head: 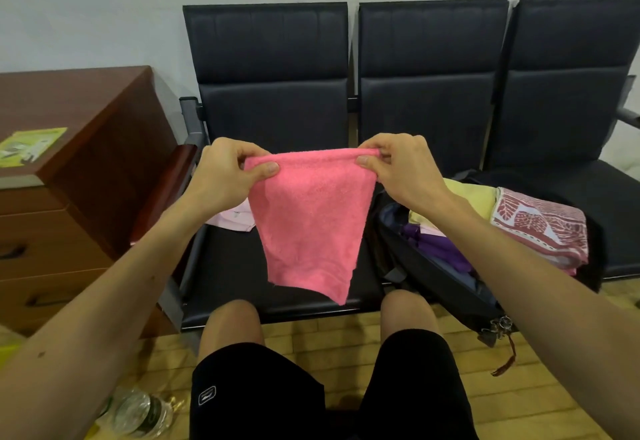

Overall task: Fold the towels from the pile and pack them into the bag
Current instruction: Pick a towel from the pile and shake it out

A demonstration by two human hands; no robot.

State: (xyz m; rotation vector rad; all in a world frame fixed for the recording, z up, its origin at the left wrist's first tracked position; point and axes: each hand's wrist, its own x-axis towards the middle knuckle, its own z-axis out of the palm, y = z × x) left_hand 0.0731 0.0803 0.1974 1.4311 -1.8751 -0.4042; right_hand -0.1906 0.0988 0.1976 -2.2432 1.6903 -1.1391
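Three dark seats (270, 110) stand in a row, and on them the open bag (446, 283) sits just beside the pile (540, 228) of towels on the right, handy for packing. Up in front hangs the pink towel (304, 225), held clear of the seat so it drops flat and the edges can be matched for a fold, I'd say. Left hand (221, 176) and right hand (401, 169) each have a narrow grip, thumb and fingers pinching a top corner, with the upper edge taut between them.
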